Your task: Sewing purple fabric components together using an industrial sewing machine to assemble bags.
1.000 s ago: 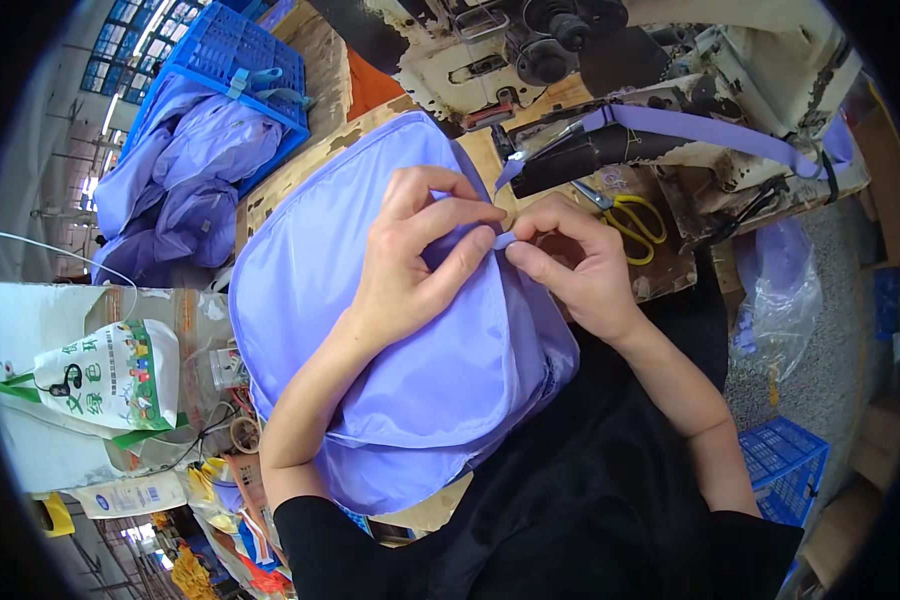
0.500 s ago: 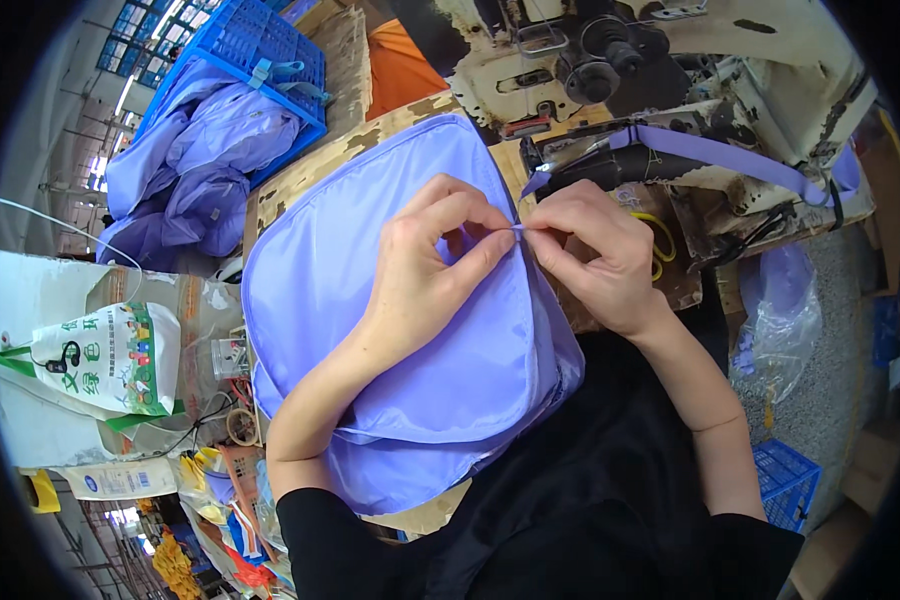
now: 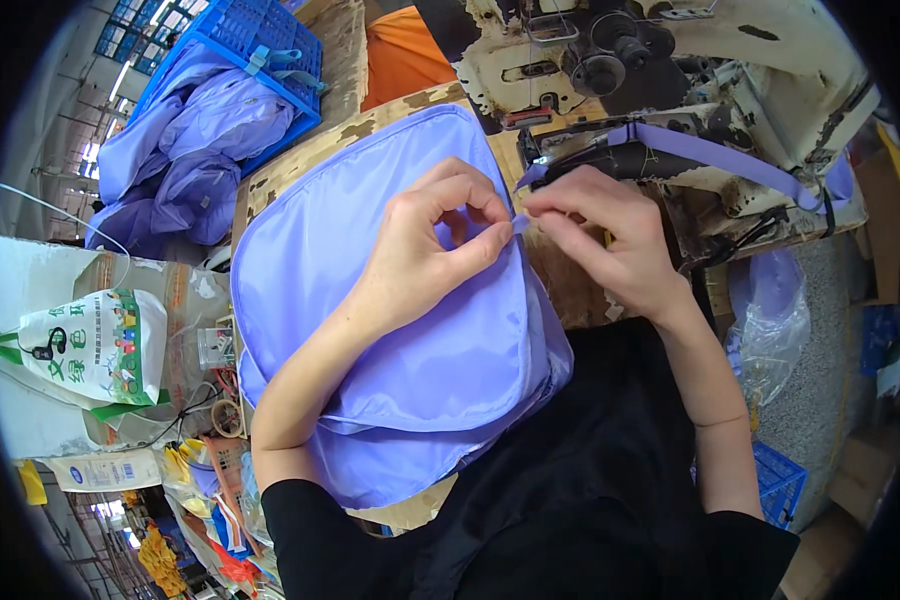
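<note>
A light-purple fabric bag [image 3: 410,360] with piped edges lies on the table in front of me, its large panel facing up. My left hand [image 3: 435,235] rests over it, thumb and forefinger pinched on the right edge. A small purple fabric tab [image 3: 520,223] sticks out there, just past my left fingertips. Beside that edge my right hand [image 3: 605,235] is raised, thumb and forefinger brought close together; anything between them is too small to make out. Its fingertips are slightly off the tab.
A worn sewing machine [image 3: 610,60] stands at the far right, with a purple strap [image 3: 720,155] hanging across it. Purple bags [image 3: 210,120] spill from a blue crate [image 3: 260,50] at the far left. A white printed bag [image 3: 100,345] is on the left.
My right hand has shifted slightly right and its fingertips have come off the bag's edge. My left hand keeps its pinch. The whole view has shifted slightly.
</note>
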